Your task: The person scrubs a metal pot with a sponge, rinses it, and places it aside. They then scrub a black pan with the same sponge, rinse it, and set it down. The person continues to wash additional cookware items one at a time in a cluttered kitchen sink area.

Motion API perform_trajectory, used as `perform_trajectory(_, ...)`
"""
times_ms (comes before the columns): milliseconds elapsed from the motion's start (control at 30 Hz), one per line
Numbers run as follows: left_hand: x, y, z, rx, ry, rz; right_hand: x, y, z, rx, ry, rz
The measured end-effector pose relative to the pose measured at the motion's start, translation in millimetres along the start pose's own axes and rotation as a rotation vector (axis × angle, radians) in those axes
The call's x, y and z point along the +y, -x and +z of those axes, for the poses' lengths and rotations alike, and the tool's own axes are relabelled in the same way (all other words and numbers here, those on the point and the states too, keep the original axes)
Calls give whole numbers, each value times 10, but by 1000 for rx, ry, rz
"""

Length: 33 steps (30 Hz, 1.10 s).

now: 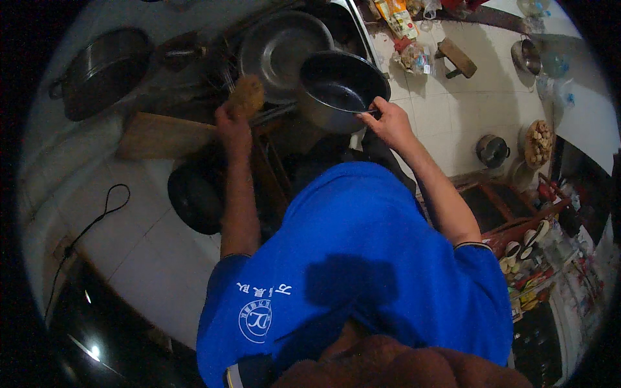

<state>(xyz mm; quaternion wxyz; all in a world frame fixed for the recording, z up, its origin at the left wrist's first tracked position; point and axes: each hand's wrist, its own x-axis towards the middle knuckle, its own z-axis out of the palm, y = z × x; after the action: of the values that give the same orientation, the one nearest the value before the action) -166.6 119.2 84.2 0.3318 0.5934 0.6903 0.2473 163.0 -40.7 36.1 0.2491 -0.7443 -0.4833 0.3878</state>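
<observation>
My right hand point(388, 123) grips the near rim of a deep dark pot point(344, 80), which is tilted so that its inside shows. My left hand point(234, 127) is around a brownish-yellow piece, perhaps a sponge or loofah point(246, 97); its exact kind cannot be told. Beyond both hands lies a wide grey metal basin point(286, 53), partly covered by the pot. Thin wire-like strands, too dim to name, show just beyond the left hand. A wooden board point(167, 136) lies to the left of that hand.
A large lidded pot point(109, 72) stands at the far left. Below the board is a dark round pan point(194, 199). On the tiled floor at right are a small wooden stool point(456, 57), a metal bowl point(526, 57), a lidded pot point(492, 150) and a basket of brownish pieces point(538, 144).
</observation>
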Motion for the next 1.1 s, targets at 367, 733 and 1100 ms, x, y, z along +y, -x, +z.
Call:
perform_trajectory(367,1336,367,881,-382,-7,621,244,302,-240,132,179,-178)
perform_trajectory(733,863,461,1309,-813,223,-511,364,317,-699,248,246,-407)
perform_trajectory(1100,857,641,1687,-502,234,-270,-50,267,-1070,-75,293,-72)
